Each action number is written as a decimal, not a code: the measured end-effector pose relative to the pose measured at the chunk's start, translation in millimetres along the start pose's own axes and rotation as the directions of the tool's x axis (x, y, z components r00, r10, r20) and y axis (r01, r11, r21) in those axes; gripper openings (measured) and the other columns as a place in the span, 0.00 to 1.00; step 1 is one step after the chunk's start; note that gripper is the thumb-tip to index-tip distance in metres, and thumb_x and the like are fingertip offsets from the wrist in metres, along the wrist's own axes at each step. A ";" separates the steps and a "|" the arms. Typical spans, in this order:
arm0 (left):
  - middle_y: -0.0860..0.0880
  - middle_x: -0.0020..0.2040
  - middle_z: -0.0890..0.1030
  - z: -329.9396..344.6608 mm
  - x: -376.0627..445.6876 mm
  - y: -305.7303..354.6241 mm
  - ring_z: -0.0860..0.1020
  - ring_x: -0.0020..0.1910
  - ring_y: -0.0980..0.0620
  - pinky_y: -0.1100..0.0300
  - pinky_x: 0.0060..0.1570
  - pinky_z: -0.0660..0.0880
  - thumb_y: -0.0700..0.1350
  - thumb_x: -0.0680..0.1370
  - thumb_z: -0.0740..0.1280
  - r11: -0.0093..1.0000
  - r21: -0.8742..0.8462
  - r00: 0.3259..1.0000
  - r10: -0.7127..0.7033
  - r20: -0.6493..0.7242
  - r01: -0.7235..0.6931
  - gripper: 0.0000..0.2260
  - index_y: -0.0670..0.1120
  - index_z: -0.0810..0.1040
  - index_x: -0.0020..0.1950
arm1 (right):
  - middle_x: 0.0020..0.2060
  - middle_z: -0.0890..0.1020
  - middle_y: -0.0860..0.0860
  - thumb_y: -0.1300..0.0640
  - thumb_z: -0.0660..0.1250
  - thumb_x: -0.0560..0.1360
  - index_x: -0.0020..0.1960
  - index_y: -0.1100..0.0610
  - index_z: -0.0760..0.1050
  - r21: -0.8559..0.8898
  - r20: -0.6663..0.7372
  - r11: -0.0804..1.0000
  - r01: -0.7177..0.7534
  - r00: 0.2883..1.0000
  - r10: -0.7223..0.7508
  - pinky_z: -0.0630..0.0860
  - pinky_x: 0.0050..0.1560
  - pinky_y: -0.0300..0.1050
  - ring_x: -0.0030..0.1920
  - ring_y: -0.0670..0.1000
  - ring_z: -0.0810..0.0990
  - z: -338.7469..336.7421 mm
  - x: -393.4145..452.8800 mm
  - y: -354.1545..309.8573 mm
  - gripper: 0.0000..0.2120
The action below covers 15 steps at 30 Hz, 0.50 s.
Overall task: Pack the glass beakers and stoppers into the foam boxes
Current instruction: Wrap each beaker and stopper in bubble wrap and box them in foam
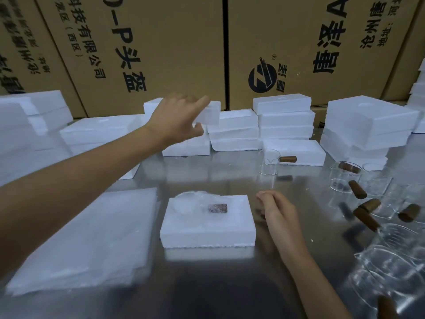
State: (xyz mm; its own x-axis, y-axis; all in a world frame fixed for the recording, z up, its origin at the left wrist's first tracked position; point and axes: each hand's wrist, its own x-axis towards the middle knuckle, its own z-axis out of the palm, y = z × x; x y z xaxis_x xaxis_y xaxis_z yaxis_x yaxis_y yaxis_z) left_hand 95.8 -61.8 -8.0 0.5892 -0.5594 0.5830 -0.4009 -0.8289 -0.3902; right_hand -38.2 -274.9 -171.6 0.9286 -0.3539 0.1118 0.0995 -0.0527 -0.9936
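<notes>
Big metal table (207,284) covered in foam — left hand (177,118) grabs a foam lid (208,112) off the back stack, right hand (279,209) hovers loosely curled, empty, beside the foam box (207,229) already holding a glass beaker (187,202) and stopper (218,208).

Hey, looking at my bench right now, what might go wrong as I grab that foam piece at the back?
1. Your left hand is gripping a foam piece on top of a stack; pulling it sideways may topple the neighbouring stacked foam boxes.
2. Loose brown stoppers lie among glass beakers on the steel table; a sweeping arm might knock glass over.
3. The open foam box in front holds a beaker and stopper uncovered, so a bump could dislodge them.
</notes>
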 end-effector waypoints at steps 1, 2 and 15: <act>0.42 0.40 0.77 -11.6 -11.6 9.5 0.71 0.37 0.40 0.54 0.38 0.64 0.46 0.72 0.67 1.000 -0.020 1.000 0.007 -0.010 -0.008 0.16 0.41 0.71 0.57 | 0.41 0.84 0.45 0.54 0.65 0.78 0.44 0.51 0.81 -0.003 0.001 1.000 -0.002 1.000 0.002 0.78 0.56 0.49 0.50 0.50 0.83 0.0 -0.4 -0.1 0.08; 0.42 0.41 0.78 -23.7 -23.6 19.7 0.72 0.38 0.40 0.54 0.38 0.66 0.47 0.72 0.67 0.999 -0.043 1.000 0.010 -0.019 -0.011 0.16 0.41 0.71 0.57 | 0.42 0.84 0.48 0.54 0.65 0.79 0.44 0.52 0.81 -0.007 0.001 1.000 -0.005 1.000 0.005 0.78 0.57 0.51 0.50 0.51 0.82 0.0 -0.6 -0.4 0.08; 0.44 0.46 0.80 -58.2 -153.9 140.0 0.75 0.43 0.41 0.49 0.45 0.74 0.42 0.67 0.71 0.988 -0.138 0.996 -0.061 0.059 0.069 0.15 0.45 0.78 0.54 | 0.45 0.82 0.46 0.55 0.59 0.79 0.46 0.56 0.80 -0.050 0.000 0.999 -0.010 1.000 0.010 0.74 0.43 0.41 0.52 0.53 0.81 -1.6 -3.1 -5.2 0.12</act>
State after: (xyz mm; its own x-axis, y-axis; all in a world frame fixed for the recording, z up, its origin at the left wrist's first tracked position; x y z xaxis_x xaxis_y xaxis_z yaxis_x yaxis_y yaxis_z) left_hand -91.8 -91.6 -110.8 0.6530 -0.5071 0.5625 -0.4523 -0.8569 -0.2475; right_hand -42.2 -275.0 -166.8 0.9295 -0.3547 0.1015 0.0719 -0.0955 -0.9928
